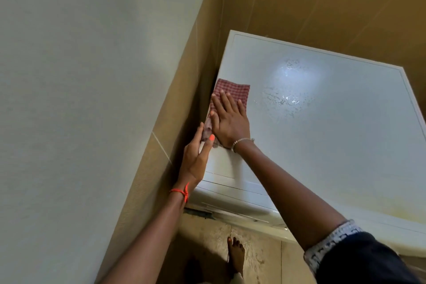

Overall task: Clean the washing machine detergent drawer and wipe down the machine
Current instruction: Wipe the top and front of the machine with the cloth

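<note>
Nearest, a bare foot (236,255) stands on the tiled floor. Above it the left hand (196,159) lies against the edge of the white washing machine (334,145), with straight fingers and thumb bracketing the hanging end of a red checked cloth (232,90), probably to steady it; whether it actually pinches is unclear. The right hand (230,122) presses flat on the cloth, fingers spread, likely wiping the top near its left edge. Farther on, wet streaks (288,97) glisten. The machine's front is foreshortened, and no detergent drawer can be made out.
</note>
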